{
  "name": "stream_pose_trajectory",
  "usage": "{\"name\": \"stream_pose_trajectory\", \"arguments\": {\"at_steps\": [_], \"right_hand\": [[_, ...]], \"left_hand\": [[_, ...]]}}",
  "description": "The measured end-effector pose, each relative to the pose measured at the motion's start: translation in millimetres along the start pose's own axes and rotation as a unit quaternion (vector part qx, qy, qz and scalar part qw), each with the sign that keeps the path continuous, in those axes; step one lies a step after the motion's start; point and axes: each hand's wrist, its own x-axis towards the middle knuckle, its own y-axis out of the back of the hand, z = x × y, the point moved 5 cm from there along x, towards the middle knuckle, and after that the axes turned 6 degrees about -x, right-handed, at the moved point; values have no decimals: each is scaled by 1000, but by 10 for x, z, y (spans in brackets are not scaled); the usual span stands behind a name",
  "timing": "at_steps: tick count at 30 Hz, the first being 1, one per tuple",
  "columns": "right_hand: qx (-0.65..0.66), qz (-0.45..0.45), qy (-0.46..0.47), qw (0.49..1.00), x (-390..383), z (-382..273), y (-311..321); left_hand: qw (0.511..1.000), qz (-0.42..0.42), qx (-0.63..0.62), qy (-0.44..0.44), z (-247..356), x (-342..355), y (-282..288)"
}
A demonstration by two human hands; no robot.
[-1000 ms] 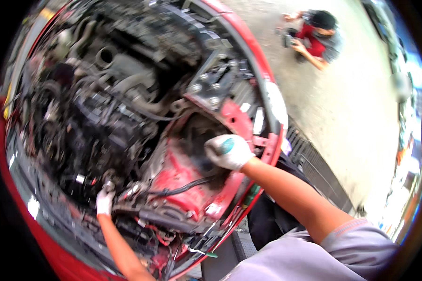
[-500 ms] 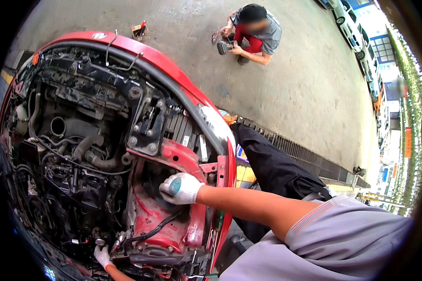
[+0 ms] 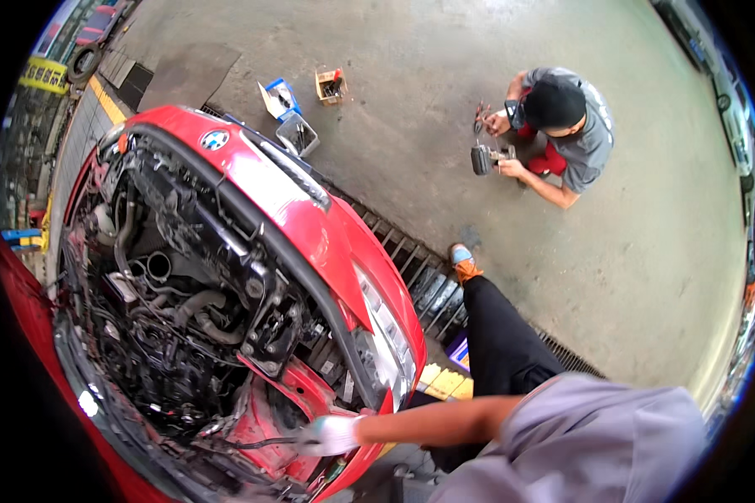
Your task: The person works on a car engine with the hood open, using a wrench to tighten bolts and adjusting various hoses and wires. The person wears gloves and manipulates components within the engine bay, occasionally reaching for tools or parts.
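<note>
My right hand [image 3: 334,434], in a white knitted glove, is over the near side of a red car's open engine bay, above the red inner wing panel [image 3: 264,432]. Motion smears its fingers, so I cannot make out whether it holds anything. Beside the fingertips runs a black hose [image 3: 256,443]. Nearby, the red front wing [image 3: 376,314] curves past the headlight [image 3: 386,323]. Dark pipes and a round open duct [image 3: 158,266] show deeper in the bay. My left hand is out of the picture.
A co-worker [image 3: 575,126] crouches on the concrete floor, handling a dark part [image 3: 481,159]. Beyond the bumper lie a cardboard box [image 3: 331,86], a blue case [image 3: 281,98] and a grey bin [image 3: 298,134]. A floor grating [image 3: 411,260] runs beside my shoe [image 3: 464,260].
My view has swung, bringing in the car's front and the boxes on the floor. My right hand has moved toward the wing's edge. The left hand has gone out of sight.
</note>
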Motion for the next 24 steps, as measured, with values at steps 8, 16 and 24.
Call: {"name": "stream_pose_trajectory", "arguments": {"at_steps": [8, 16, 24], "right_hand": [[-83, 259, -471, 839, -2873, 598, 4073], [-48, 426, -521, 738, -4375, 669, 5236], [54, 484, -451, 748, -4173, 130, 5603]], "left_hand": [[961, -96, 214, 147, -1258, -2142, -1582], [706, -383, 520, 291, -1767, -2590, -1489], [782, -298, 378, 396, -1387, -2781, -2436]]}}
